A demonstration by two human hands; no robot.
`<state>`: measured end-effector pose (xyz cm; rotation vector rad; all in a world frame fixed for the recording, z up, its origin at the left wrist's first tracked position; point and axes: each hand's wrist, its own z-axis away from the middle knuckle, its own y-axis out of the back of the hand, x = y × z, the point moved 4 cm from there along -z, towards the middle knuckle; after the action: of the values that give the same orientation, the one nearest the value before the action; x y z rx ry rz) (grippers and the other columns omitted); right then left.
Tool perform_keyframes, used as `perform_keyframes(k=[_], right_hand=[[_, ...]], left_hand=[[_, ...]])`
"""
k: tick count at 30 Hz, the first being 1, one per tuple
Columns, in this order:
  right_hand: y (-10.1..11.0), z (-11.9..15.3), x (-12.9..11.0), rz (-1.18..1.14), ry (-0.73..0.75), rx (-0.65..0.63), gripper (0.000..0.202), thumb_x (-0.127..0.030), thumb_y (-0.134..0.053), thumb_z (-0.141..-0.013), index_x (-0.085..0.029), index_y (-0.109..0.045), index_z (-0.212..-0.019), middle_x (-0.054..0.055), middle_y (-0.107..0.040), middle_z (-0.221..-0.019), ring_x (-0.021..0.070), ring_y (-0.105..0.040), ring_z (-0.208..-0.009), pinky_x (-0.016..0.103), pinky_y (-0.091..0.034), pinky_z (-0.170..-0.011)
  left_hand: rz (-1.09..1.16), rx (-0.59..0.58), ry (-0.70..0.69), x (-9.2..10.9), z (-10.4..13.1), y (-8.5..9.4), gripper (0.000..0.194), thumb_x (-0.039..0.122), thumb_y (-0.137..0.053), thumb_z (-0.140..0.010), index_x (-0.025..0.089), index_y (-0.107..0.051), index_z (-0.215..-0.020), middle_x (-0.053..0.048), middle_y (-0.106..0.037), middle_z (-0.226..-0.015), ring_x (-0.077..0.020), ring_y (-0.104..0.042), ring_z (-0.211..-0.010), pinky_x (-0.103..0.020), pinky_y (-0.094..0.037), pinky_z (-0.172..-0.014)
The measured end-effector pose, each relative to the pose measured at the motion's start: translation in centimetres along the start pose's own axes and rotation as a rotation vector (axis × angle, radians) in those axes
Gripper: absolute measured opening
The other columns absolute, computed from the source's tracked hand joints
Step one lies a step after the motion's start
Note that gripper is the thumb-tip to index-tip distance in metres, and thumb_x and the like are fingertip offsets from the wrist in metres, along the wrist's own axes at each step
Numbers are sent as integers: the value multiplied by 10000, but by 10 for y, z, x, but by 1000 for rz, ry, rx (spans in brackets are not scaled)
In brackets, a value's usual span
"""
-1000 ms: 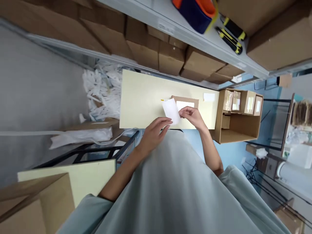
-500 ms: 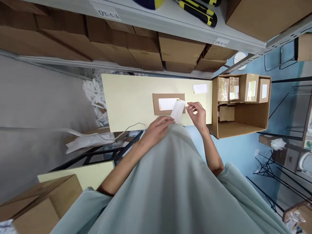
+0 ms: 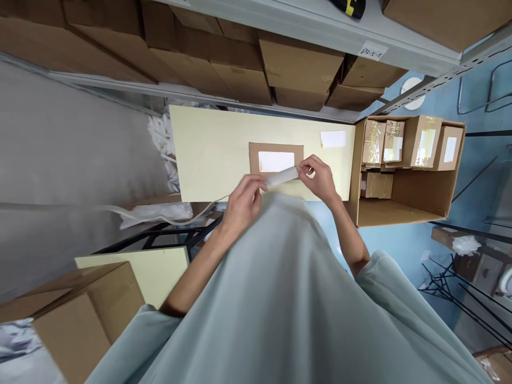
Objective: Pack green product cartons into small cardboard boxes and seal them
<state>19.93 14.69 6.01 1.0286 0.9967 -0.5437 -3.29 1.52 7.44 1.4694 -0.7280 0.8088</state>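
Note:
A thin whitish rectangular sheet is stretched between my two hands, tilted and seen at a shallow angle. At its left end, my left hand pinches it with thumb and fingers. My right hand grips the other end between thumb and fingertips. Just beyond them, a flat brown cardboard piece lies on the pale yellow table. On the cardboard rests a similar white sheet with a small yellow mark at its left edge. My hands and the held sheet cover part of the cardboard's near edge.
Another white sheet lies at the table's far right. An open carton with several small boxes stands right of the table. Above the far edge runs a metal shelf with cardboard boxes. A white cord hangs by the left near corner.
My right hand has closed on the free end of the sheet. The sheet has swung from steep to nearly level, and my left hand has shifted left. The camera view has shifted slightly.

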Motion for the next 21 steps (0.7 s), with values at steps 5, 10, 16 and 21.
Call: perform_keyframes(k=[5, 10, 16, 21], right_hand=[[-8, 12, -11, -23, -16, 58, 241, -469, -718, -1072, -284, -703, -918, 50, -688, -973, 224, -641, -886, 391, -598, -879], [-17, 24, -30, -64, -12, 123, 199, -417, -725, -1059, -287, -689, -913, 42, -666, -951, 227, -626, -866, 405, -577, -862], [-19, 31, -45, -93, -66, 110, 226, -483, -751, -1031, -288, -724, -921, 49, -694, -968, 228, -639, -872, 415, -604, -859], [-23, 34, -47, -201, -134, 66, 301, -562, -800, -989, -281, -732, -907, 47, -712, -973, 224, -656, -882, 411, -598, -854]], left_hand=[[153, 301, 258, -27, 0, -1, 297, 148, -693, -953, 283, -579, -1192, -94, -653, -1322, -261, -725, -1322, -467, -720, -1058], [145, 329, 348, -48, -1, -3, 322, 236, -701, -1005, 278, -594, -1306, -94, -695, -1368, -239, -720, -1356, -466, -644, -1203], [239, 198, 444, -69, -6, 2, 253, 385, -716, -1038, 232, -745, -1238, -109, -807, -1307, -262, -785, -1188, -433, -666, -1062], [327, 140, 450, -76, -19, 2, 268, 419, -746, -1006, 215, -798, -1173, -103, -836, -1223, -239, -782, -1054, -356, -648, -912]])
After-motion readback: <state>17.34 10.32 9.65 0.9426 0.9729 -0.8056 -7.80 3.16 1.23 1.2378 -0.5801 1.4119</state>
